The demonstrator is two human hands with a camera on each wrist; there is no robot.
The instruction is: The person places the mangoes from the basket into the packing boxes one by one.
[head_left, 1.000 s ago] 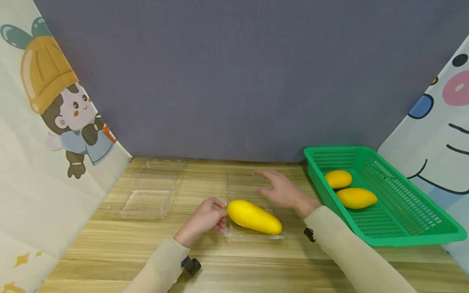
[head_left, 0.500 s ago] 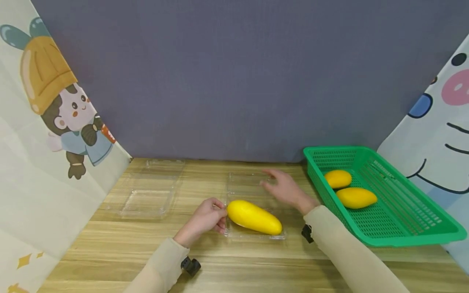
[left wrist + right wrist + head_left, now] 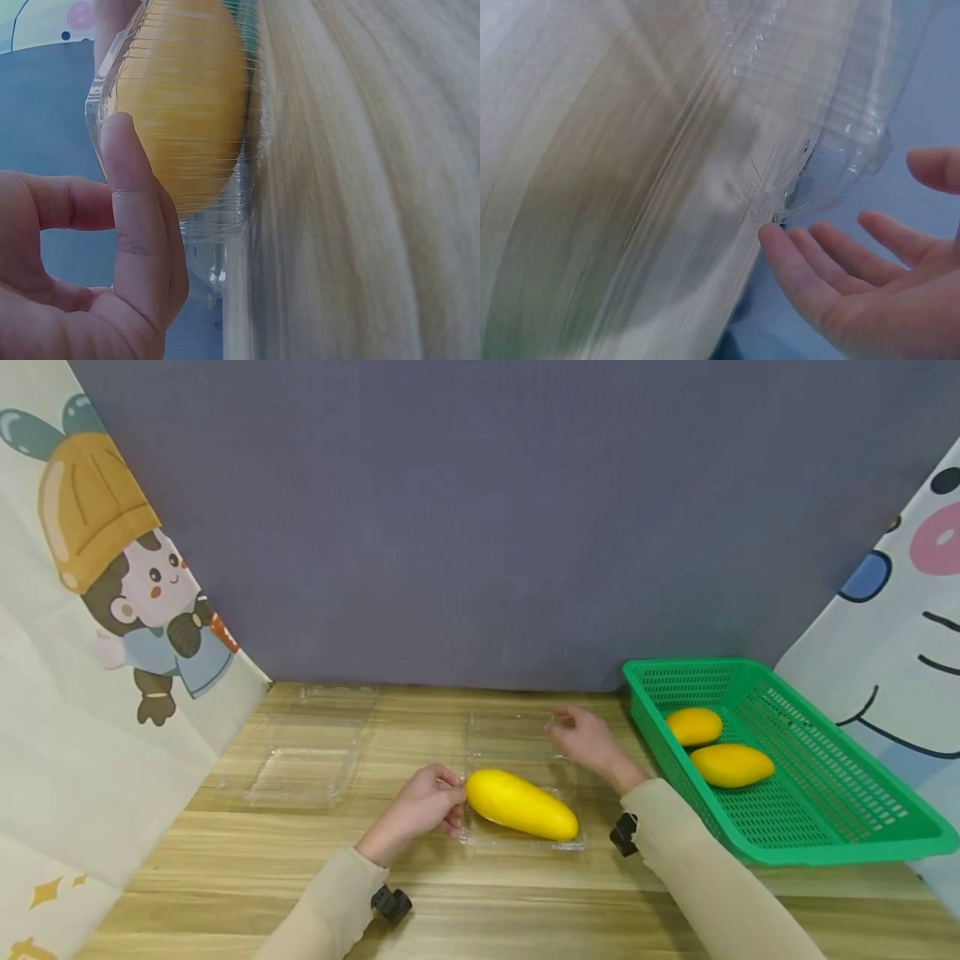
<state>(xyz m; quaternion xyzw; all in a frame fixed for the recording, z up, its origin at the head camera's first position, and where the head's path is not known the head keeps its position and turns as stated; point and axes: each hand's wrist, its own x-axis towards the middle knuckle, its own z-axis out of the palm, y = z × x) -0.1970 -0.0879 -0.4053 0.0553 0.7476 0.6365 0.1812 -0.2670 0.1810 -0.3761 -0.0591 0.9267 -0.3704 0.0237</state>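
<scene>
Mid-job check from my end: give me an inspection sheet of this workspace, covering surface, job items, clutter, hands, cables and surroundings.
Surface: wood-grain table.
Job items: yellow mango lying in a clear container, its lid open behind it; second clear container, also open, at the left; two more mangoes in the green basket at the right.
Clutter: nothing seen.
Left hand: pinches the mango container's left rim.
Right hand: beside the lid's right edge, fingers relaxed; contact cannot be told.
Cables: nothing seen.
Surroundings: grey-blue backdrop behind, cartoon panels on both sides.
</scene>
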